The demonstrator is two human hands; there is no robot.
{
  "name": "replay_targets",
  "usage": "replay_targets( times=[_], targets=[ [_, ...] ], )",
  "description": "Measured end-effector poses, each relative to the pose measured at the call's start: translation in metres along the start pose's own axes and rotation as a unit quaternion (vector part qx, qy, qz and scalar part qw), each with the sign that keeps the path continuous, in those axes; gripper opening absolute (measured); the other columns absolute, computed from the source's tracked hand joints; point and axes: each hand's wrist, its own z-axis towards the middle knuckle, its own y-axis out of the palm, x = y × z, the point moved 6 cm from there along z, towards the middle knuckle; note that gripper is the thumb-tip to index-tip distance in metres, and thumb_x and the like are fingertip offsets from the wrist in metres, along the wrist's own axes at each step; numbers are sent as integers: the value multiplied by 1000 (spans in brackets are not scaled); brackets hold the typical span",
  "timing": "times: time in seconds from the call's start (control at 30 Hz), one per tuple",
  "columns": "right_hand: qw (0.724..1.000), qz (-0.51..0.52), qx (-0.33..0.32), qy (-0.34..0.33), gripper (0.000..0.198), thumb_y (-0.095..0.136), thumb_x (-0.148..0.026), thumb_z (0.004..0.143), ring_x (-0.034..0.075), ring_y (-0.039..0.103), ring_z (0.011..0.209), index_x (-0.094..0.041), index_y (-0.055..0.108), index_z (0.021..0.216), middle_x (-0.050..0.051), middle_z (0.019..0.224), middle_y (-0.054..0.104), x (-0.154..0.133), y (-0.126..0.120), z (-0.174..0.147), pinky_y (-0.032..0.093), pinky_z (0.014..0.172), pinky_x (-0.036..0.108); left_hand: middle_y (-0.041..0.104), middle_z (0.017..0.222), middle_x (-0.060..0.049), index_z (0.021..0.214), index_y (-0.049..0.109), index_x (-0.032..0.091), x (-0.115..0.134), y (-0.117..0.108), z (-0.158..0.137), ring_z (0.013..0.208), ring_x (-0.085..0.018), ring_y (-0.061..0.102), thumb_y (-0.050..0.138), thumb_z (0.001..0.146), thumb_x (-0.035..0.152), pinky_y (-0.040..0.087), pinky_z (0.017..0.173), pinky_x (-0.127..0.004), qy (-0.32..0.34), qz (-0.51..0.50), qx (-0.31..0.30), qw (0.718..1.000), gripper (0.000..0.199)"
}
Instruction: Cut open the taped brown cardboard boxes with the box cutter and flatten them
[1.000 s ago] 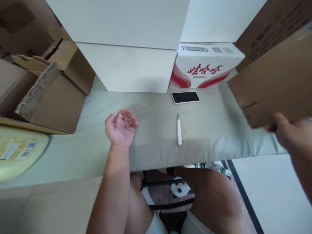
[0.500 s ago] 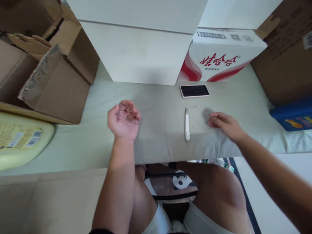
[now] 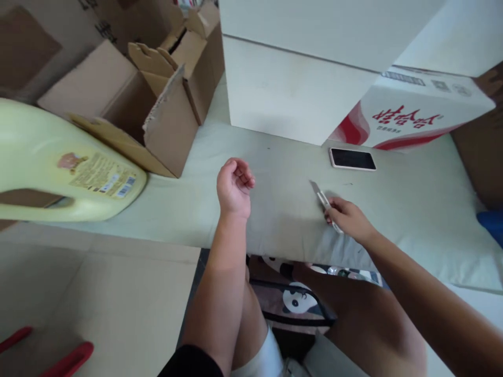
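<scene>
My right hand [image 3: 346, 219] is closed around a white utility knife [image 3: 324, 198], just above the pale green cloth. The knife's blade end points up and to the left, away from me, and part of its handle is hidden by my fingers. My left hand [image 3: 236, 187] is palm up with loosely curled fingers and holds nothing; it is open. A phone [image 3: 352, 159] with a dark screen and pale pink case lies beyond my right hand.
Large white boxes [image 3: 291, 94] stand at the back, beside a white and red carton [image 3: 408, 119]. On the left are an open cardboard box [image 3: 168, 125] and a big pale yellow jug [image 3: 47, 152]. Something blue [image 3: 491, 225] is at the right edge. Red handles [image 3: 70, 361] show at lower left.
My right hand has moved onto the utility knife, which lay on the cloth, and taken hold of it; the knife is now tilted. The view has turned left, showing more of the jug.
</scene>
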Motion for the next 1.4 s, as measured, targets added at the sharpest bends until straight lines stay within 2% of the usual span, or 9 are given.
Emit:
replay_targets(
  times=[0.13,0.3,0.43,0.6,0.83,0.97,1.1,1.27,1.4],
  targets=[
    [994,83,-38,-60,21,63,-38,67,12,42,49,-26,46,69,-7,54,45,-55,24,8,35,51,28,42,54,3,63,51,19,23,-27,7,44,-7,38,61,82,34,30,45,-21,31,-46,87,995,25],
    [954,128,-160,-219,48,65,-46,84,11,39,47,-25,38,51,-3,47,41,-194,92,17,33,48,28,34,53,5,64,45,20,50,-48,8,43,-8,34,53,87,32,26,45,-23,107,-92,125,982,27],
    [918,172,-168,-316,19,60,-40,91,13,66,66,-25,65,102,-4,76,66,-294,140,17,56,64,27,33,55,4,66,41,21,65,-59,5,45,-8,35,52,92,35,26,47,-24,188,-72,173,964,32],
    [893,73,-144,-420,44,46,-21,91,16,75,105,-27,59,132,-7,106,69,-341,177,23,59,92,35,32,58,3,65,36,21,74,-61,4,49,-10,36,52,95,35,28,49,-26,247,-54,164,953,36],
    [918,50,-55,-389,17,52,-18,87,24,74,102,-21,68,88,0,88,71,-302,153,41,58,98,44,34,65,-1,68,42,22,94,-57,-21,60,-15,39,58,88,30,32,56,-28,376,17,234,897,27],
    [938,69,14,-340,8,61,-23,81,22,68,85,-26,68,84,2,82,70,-252,105,34,59,86,41,34,75,-3,68,43,23,108,-41,-49,76,-19,47,54,88,22,45,81,-35,496,102,237,829,23],
    [934,120,74,-328,16,64,-18,70,18,57,64,-26,72,81,3,79,70,-195,43,10,47,62,37,33,80,-4,71,45,24,108,-24,-61,91,-24,51,50,89,21,44,100,-41,533,159,182,811,19],
    [875,258,211,-350,16,66,-20,59,15,47,49,-29,76,67,4,58,62,-122,-39,-13,26,49,35,46,90,-4,84,47,24,91,-23,-45,97,-22,57,44,93,27,47,91,-36,475,100,169,858,10],
    [745,341,397,-414,46,68,-40,61,10,30,39,-23,34,33,0,42,37,-58,-88,-23,18,50,28,61,111,-6,96,49,24,48,-20,-10,108,-22,63,36,97,42,50,83,-33,334,90,127,930,22]
  ],
)
